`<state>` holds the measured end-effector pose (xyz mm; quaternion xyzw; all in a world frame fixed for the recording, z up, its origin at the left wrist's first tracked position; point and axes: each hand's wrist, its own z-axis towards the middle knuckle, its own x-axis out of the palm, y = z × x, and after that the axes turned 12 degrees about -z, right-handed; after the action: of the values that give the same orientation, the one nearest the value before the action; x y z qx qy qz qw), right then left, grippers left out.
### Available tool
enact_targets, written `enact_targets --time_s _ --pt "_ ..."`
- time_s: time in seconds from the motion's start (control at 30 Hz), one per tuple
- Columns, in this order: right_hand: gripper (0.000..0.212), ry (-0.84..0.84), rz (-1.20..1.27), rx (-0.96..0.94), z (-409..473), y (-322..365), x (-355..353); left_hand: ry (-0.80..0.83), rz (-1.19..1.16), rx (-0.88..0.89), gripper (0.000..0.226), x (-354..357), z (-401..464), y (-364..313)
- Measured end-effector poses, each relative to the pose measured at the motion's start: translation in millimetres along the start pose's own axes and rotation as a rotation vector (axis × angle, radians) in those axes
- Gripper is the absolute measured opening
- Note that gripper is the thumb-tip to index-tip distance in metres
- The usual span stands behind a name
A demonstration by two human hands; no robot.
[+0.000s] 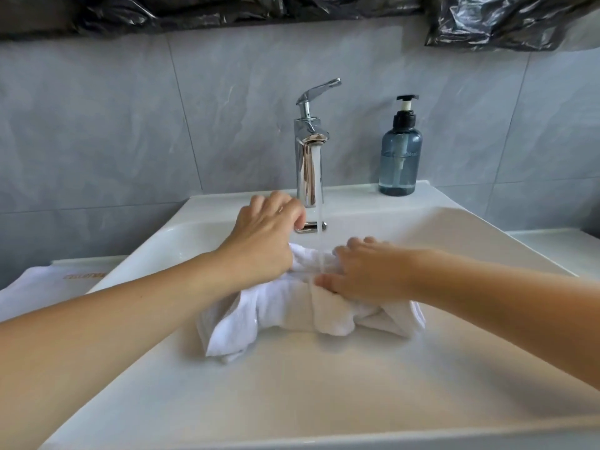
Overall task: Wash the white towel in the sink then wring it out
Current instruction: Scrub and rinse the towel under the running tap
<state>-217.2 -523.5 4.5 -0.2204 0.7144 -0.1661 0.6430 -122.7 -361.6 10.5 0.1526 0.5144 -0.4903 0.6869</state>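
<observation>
A bunched white towel (276,313) lies in the white sink (292,384), under a running stream of water from the chrome faucet (310,164). My left hand (263,235) grips the towel's upper left part, fingers curled down. On the right part, my right hand (363,271) holds the towel with its fingers bent into the cloth. Water falls between the two hands onto the towel's top. Both lower ends of the towel spread out on the basin floor.
A blue pump soap bottle (401,151) stands on the sink's back right ledge. Another white folded towel (42,287) lies on the counter at the left. Grey tiled wall rises behind, with black plastic sheeting (292,8) above.
</observation>
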Motion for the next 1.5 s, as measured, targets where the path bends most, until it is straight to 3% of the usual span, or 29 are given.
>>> enact_targets --time_s 0.03,0.13,0.2,0.27,0.3,0.37,0.47,0.53,0.6,0.67,0.73,0.77,0.83,0.93,1.1,1.17,1.27,1.5 --pt "0.05 0.06 -0.024 0.002 -0.5 5.6 4.3 0.042 0.052 -0.021 0.035 1.6 0.4 0.1" --pt "0.037 0.012 0.015 0.023 -0.7 0.3 10.2 0.322 0.207 -0.149 0.027 12.6 -6.7 1.9" --pt "0.026 0.013 0.028 0.001 0.9 -1.7 9.5 0.361 0.337 -0.145 0.03 17.8 -9.0 1.4" --pt "0.011 -0.028 0.034 0.018 2.6 -1.4 9.7 0.324 0.441 -0.036 0.012 22.1 -8.1 -2.4" --pt "0.01 -0.064 0.041 0.054 2.4 -0.7 8.2 0.342 0.405 -0.022 0.003 23.9 -8.0 -4.2" --pt "0.014 -0.212 0.06 0.141 3.6 -5.1 9.5 0.381 0.209 -0.116 0.013 23.7 -6.3 -3.5" --pt "0.015 -0.368 0.147 0.217 3.3 -13.1 7.2 0.077 -0.215 -0.234 0.014 6.8 -1.2 -2.2" --pt "0.013 -0.486 0.238 0.253 1.3 -19.3 0.4 -0.157 -0.5 -0.158 0.019 -4.5 3.7 -9.3" --pt "0.016 -0.562 0.345 0.241 -2.9 -19.6 -2.7 -0.244 -0.686 -0.087 0.02 -5.8 3.9 -17.3" --pt "0.034 -0.358 0.273 0.085 -8.6 -10.6 -1.7 -0.165 -0.658 -0.112 0.02 3.9 0.5 -13.6" --pt "0.041 -0.032 0.042 -0.036 -11.6 2.5 2.3 0.059 -0.48 -0.225 0.019 13.1 -6.5 -5.4" --pt "0.039 0.036 -0.041 -0.07 -12.1 3.5 3.7 0.181 -0.359 -0.284 0.02 14.8 -9.6 -3.1" --pt "0.033 0.032 -0.02 -0.054 -8.5 -1.8 5.1 0.344 -0.143 -0.338 0.028 12.8 -11.4 -3.1" --pt "0.028 0.064 0.15 0.078 3.2 -7.4 7.9 0.403 0.036 -0.277 0.029 12.3 -5.4 -9.8" --pt "0.008 -0.005 0.249 0.034 8.2 -4.7 19.7 0.392 0.04 -0.222 0.024 24.5 -2.3 -12.7" --pt "0.012 -0.02 0.376 -0.003 1.9 -5.2 20.8 0.388 0.105 -0.23 0.022 25.1 -1.3 -12.4" --pt "0.013 -0.013 0.367 0.026 6.4 -6.5 21.7 0.379 0.034 -0.156 0.026 29.1 -4.9 -17.8" --pt "0.018 -0.094 0.465 0.021 4.2 -4.7 25.2 0.393 0.059 -0.159 0.016 27.0 -4.8 -14.7"
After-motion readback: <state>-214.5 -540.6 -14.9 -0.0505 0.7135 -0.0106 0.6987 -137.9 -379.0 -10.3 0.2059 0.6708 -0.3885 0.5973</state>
